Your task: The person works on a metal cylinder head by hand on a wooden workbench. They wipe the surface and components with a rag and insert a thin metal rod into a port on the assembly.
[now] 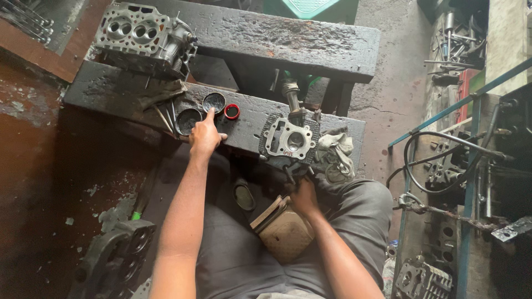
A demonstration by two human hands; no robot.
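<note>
My left hand (205, 134) reaches out over a dark, greasy wooden bench (111, 91), its forefinger touching a small round metal cup (214, 102). A larger dark round lid (188, 119) lies just left of the hand and a small red cap (231, 111) just right of the cup. My right hand (303, 195) is low at the bench's near edge, gripping the underside of a small engine cylinder head (290, 139) with a square gasket face and a round bore. A dirty rag (335, 156) lies to the right of that part.
A bigger multi-valve cylinder head (145, 37) rests at the bench's far left. A second plank (288, 41) lies behind. Another engine casting (115, 260) sits on the floor at lower left. To the right stand a blue metal frame (471, 182), hoses and tools.
</note>
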